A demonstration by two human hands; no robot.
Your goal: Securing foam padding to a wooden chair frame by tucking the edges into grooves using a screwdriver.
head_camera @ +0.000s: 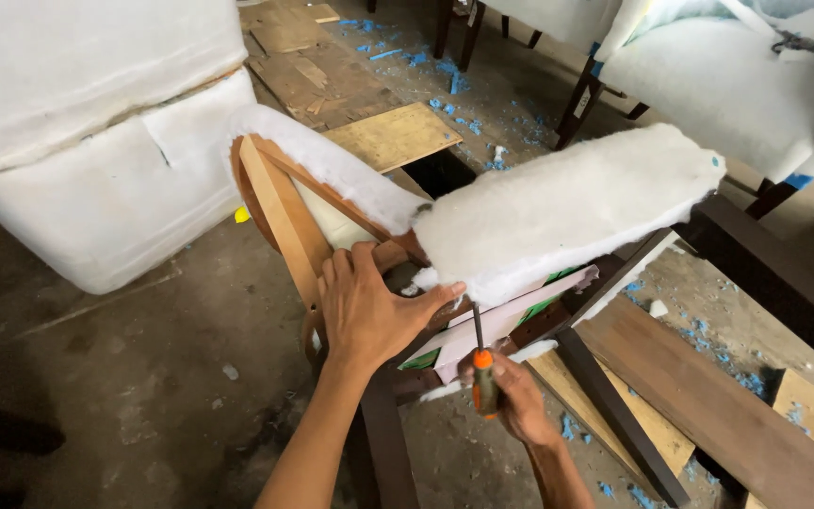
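Across the dusty floor (143, 377) lies a tipped wooden chair frame (280, 212) wrapped in white batting (558, 203). My left hand (369, 306) reaches forward, fingers clamped on the frame's edge beside the batting. Below, my right hand (515, 396) grips an orange-handled screwdriver (482, 372), tip up under the padding.

Dusty concrete floor (143, 377) strewn with blue scraps (445, 71); white padded chairs at ten (87, 141) and two o'clock (737, 85); plywood boards (393, 135) at twelve.
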